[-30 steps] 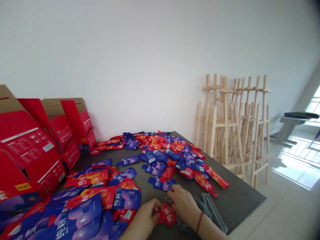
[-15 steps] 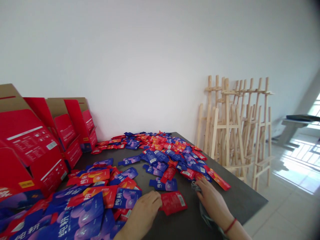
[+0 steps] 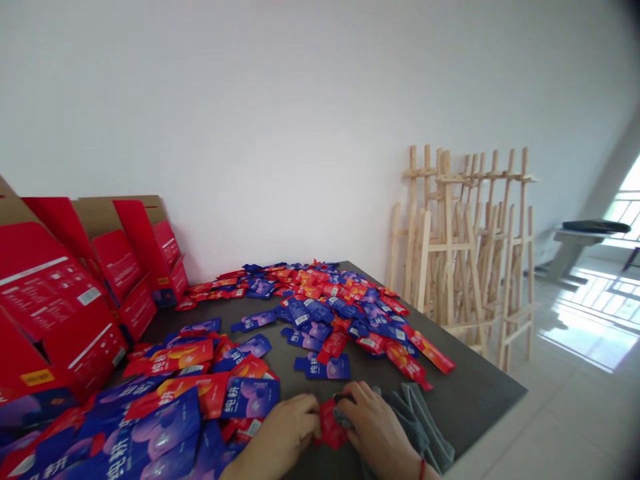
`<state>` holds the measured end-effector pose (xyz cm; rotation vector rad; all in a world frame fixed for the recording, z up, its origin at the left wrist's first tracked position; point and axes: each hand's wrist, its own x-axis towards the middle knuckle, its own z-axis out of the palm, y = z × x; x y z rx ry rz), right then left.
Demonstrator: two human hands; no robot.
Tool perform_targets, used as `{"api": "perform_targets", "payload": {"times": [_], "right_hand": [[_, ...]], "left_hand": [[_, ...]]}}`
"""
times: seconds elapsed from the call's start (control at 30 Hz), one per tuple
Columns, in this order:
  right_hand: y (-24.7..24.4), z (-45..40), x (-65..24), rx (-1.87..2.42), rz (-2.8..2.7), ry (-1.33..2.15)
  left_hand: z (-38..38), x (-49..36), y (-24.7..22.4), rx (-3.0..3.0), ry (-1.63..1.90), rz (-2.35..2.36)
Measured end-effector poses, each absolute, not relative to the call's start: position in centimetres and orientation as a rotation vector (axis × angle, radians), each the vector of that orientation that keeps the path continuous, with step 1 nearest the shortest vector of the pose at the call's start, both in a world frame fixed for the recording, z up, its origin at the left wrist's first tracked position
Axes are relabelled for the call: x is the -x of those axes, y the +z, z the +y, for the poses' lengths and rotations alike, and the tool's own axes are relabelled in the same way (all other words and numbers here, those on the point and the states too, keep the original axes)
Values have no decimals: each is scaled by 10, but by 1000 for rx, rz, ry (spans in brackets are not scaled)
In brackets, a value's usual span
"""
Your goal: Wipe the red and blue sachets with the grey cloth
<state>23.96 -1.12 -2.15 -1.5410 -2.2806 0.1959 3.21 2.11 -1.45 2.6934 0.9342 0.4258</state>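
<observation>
Grip: your right hand (image 3: 375,427) is closed on a bunched grey cloth (image 3: 417,427), with a fold of it pressed onto a red foil sachet (image 3: 330,427). The fingers of your left hand (image 3: 280,433) rest against the sachet's left edge; whether they pinch it, you cannot tell from this view. The sachet lies at bottom centre, between your hands, on the dark tabletop (image 3: 480,407). The foil looks thin and apt to slip, so steady pressure from both sides seems best.

Room: bare tabletop lies right of the cloth, up to the table's near edge at lower right. A heap of blue and red sachets (image 3: 200,407) crowds your left wrist. A blue sachet (image 3: 321,367) lies just above your hands. Red cartons (image 3: 55,300) line the left side.
</observation>
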Motion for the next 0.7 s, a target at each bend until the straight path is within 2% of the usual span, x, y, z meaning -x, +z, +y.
{"api": "perform_targets", "payload": {"times": [0.33, 0.57, 0.7], "right_hand": [[-7, 6, -284, 1892, -2116, 110], [0, 3, -231, 1503, -2445, 179], [-9, 9, -220, 1442, -2573, 132]], "left_hand": [[23, -30, -10, -2553, 454, 957], [22, -30, -7, -2534, 432, 977], [22, -30, -9, -2572, 413, 995]]}}
